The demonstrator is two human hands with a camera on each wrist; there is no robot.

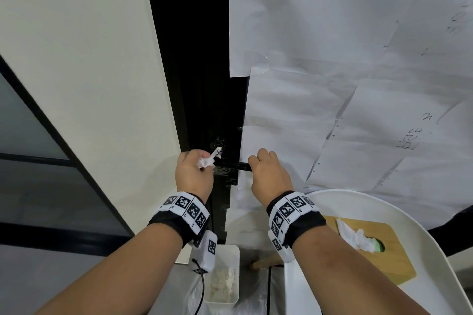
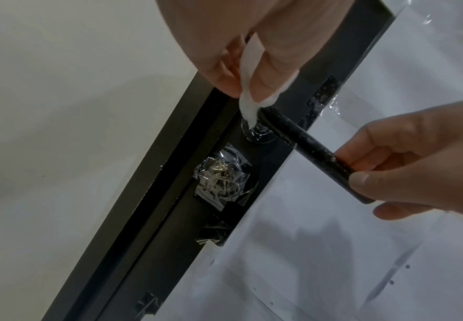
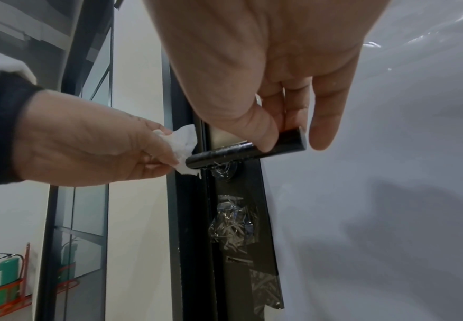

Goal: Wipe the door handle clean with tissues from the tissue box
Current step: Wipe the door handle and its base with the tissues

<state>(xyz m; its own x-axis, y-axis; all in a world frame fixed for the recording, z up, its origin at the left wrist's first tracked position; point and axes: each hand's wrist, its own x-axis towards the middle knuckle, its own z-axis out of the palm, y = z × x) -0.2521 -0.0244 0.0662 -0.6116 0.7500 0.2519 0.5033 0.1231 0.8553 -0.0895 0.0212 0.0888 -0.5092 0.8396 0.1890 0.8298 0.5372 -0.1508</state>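
Both hands (image 1: 194, 171) (image 1: 268, 174) on the door handle (image 1: 231, 165), tissue (image 1: 207, 160) pinched left.

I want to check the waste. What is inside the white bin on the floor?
The white bin holds crumpled used tissues; the left wrist camera hides its near corner.

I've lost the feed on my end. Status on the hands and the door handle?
Left hand pinches tissue against pivot end of door handle. Right hand grips handle's free end. White specks on the bar. Nothing in the way.
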